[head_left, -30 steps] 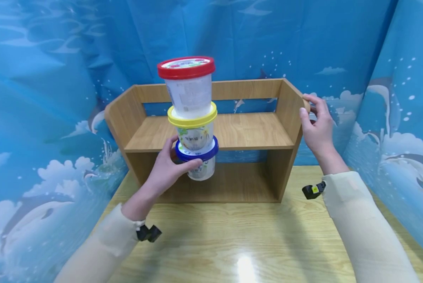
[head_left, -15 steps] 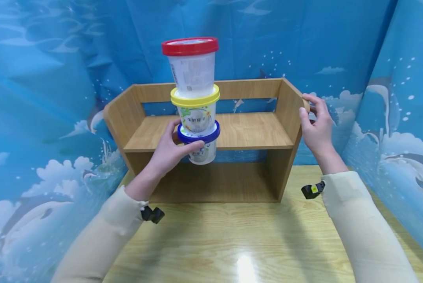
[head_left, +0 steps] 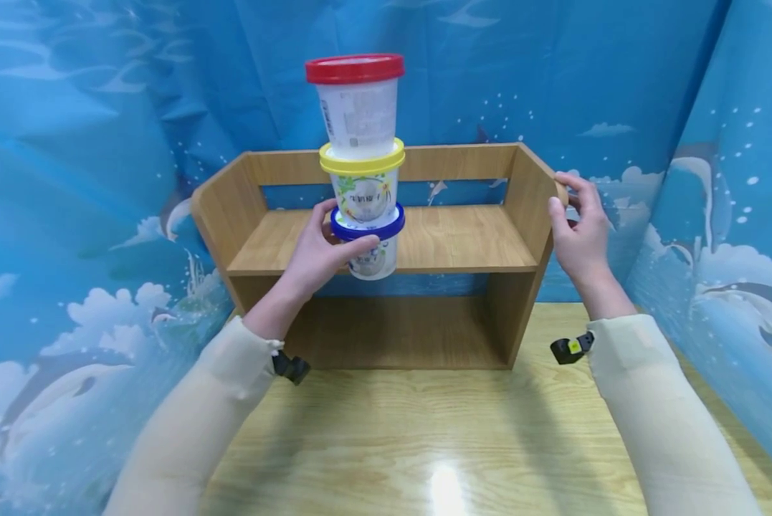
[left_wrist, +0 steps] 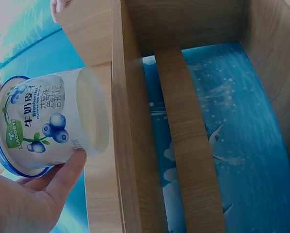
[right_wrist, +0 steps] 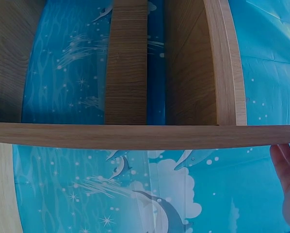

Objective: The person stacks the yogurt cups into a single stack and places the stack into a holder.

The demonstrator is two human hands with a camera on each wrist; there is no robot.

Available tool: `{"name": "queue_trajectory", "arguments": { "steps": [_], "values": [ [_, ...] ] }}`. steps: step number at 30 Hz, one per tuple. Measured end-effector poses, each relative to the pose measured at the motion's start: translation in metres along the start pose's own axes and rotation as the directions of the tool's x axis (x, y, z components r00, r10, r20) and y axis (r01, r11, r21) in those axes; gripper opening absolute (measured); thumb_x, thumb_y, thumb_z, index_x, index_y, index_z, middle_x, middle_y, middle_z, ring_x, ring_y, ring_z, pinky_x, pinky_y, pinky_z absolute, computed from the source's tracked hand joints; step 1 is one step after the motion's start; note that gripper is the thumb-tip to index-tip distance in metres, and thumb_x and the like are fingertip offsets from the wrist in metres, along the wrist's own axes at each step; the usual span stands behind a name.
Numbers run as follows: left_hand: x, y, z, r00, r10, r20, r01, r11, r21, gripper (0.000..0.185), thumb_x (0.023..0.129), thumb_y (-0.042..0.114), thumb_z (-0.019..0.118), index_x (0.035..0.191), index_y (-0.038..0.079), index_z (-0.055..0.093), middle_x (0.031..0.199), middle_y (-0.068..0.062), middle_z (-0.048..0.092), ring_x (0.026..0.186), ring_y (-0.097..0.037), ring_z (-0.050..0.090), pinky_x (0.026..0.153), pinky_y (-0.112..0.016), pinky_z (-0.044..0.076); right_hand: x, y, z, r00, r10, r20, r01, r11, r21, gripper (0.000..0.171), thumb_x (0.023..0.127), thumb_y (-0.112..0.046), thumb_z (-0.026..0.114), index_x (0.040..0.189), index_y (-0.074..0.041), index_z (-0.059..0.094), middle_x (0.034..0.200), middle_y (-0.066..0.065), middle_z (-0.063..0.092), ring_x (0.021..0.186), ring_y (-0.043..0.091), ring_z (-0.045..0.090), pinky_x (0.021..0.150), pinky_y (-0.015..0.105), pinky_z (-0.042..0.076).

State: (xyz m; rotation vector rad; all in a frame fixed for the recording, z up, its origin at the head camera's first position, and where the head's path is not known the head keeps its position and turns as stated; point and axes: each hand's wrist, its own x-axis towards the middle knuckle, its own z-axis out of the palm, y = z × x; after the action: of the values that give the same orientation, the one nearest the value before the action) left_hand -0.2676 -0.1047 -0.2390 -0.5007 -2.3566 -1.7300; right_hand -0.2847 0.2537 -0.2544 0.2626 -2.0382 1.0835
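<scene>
Left hand curled round blue-lidded tub marked "Blueberries", under yellow-lidded tub and red-lidded tub. Stack held just before wooden shelf. Right hand gripping shelf's right side panel.

Wooden shelf on table

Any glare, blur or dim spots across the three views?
Head view: sharp, with a bright light reflection on the table near the bottom edge and mild wide-angle bending at the sides. Left wrist view: dim and bluish, the blue-lidded tub readable, the left hand soft at the corner. Right wrist view: evenly lit, shelf edge crisp, no glare.
</scene>
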Motion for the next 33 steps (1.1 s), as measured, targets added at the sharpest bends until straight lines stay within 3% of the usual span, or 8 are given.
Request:
{"name": "queue_trajectory", "arguments": {
  "steps": [13,33],
  "values": [
    [0.015,-0.009,0.001,0.996,-0.084,-0.036,0.085,0.996,0.02,0.094,0.061,0.058,0.072,0.135,0.027,0.024,0.125,0.003,0.042,0.109,-0.015,0.046,0.087,-0.039,0.044,-0.001,0.001,-0.001,1.0,-0.003,-0.003,0.003,1.0,-0.001,0.035,0.094,-0.025,0.044,0.129,-0.025,0.043,0.126,-0.006,0.043,0.107,0.017,0.047,0.08,0.027,0.047],
    [0.039,-0.025,0.007,0.989,-0.106,-0.107,0.113,0.991,0.069,0.1,0.056,0.063,0.071,0.136,0.029,0.022,0.127,0.003,0.042,0.111,-0.015,0.044,0.09,-0.04,0.042,-0.001,0.001,0.0,1.0,-0.008,-0.008,0.008,1.0,-0.004,0.035,0.094,-0.024,0.044,0.129,-0.024,0.043,0.127,-0.006,0.042,0.106,0.018,0.047,0.078,0.028,0.048]
  ]
}}
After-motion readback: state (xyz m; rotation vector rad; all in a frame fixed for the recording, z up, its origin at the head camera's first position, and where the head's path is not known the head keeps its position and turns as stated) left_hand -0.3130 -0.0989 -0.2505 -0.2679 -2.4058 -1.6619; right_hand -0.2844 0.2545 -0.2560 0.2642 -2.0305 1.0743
